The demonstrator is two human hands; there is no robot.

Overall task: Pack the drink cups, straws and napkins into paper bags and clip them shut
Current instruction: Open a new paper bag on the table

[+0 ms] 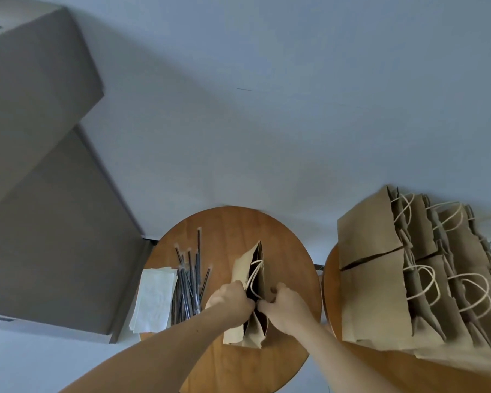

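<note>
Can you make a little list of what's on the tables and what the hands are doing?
hands: left hand and right hand each grip the top edge of the paper bag
bag mouth: open only a narrow slit
left of bag: straws, a dark bundle on the round table
left of those: napkins, a pale stack
other table: many brown bags standing side by side
cups: none visible
clip: none visible

no legible text, labels or numbers anywhere, paper bags [374, 282] seemingly plain, unprinted
</note>
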